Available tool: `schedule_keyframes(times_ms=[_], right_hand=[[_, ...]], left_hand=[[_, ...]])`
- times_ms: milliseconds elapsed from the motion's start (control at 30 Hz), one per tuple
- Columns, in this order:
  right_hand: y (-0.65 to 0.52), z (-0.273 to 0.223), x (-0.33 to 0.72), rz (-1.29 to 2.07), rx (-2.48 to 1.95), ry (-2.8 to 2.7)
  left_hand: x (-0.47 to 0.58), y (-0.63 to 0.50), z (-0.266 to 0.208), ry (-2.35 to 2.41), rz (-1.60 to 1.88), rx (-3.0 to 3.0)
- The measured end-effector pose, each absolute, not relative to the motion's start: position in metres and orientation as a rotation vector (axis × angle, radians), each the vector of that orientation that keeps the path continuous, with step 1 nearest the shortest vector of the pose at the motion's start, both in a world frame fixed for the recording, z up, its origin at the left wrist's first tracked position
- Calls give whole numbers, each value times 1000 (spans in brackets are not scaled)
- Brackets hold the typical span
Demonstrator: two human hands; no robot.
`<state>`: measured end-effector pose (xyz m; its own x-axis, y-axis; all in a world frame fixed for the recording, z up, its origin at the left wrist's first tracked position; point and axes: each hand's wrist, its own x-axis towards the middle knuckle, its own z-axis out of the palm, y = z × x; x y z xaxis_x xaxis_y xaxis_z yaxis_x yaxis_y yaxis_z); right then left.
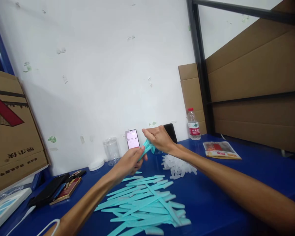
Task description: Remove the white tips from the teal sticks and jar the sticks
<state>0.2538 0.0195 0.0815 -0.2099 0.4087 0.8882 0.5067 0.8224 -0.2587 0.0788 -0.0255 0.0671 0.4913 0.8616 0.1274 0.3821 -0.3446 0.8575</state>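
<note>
Both my hands are raised together above the back of the blue table. In my left hand [129, 160], a turquoise eyebrow razor [145, 150] is gripped between thumb and fingers. My right hand [159, 138] is closed at the razors' upper ends, with turquoise pieces showing below its fingers; how many there are I cannot tell. Under my hands lies a loose pile of turquoise eyebrow razors [142, 206], pointing in various directions. Behind and right of that pile is a heap of small translucent white caps [178, 167], partly below my right wrist.
A clear jar [111, 152] and white lid [96, 165] stand by the wall, beside a phone [133, 139] running a timer. Further right are a black device [170, 132], a water bottle [194, 126] and a packet [221, 150]. A black pouch [49, 190] and cardboard box [12, 131] sit left.
</note>
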Motion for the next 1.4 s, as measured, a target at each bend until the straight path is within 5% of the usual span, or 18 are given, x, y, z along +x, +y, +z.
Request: schedule_keyframes(times_ms=[500, 1233, 1400], right_hand=[[24, 69, 259, -299, -677, -2002], [9, 85, 258, 219, -695, -1973], [-1, 83, 255, 51, -797, -1938]], left_hand=[[81, -27, 56, 1222, 883, 2301], [73, -30, 56, 1037, 822, 1992], [82, -32, 47, 1103, 1023, 2086]])
